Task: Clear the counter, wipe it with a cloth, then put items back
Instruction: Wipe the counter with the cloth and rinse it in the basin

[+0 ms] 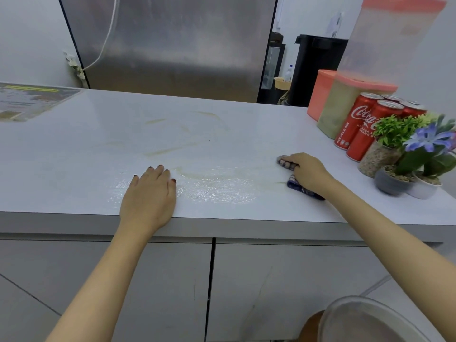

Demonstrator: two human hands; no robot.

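Right hand (pixel 304 172) curled around the cloth (pixel 302 187), pressing it on the tabletop (pixel 222 134). Left hand (pixel 149 193) flat, fingers spread. Brown streaks (pixel 162 151) lie left and farther back from the cloth.

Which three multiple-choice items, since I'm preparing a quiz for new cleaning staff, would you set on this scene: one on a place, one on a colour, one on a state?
1. Where do the red cans stand?
A. At the right end of the counter, beside the potted plants
B. At the counter's left end
C. On the floor

2. What colour is the cloth?
A. Yellow
B. Dark blue
C. White

3. How does the left hand lie?
A. Curled round a can
B. Flat on the counter, fingers straight
C. Holding the cloth

Answers: 1 A, the cans stand against the plants at the right; 2 B, dark blue fabric shows under the right hand; 3 B, its palm rests by the front edge, holding nothing.
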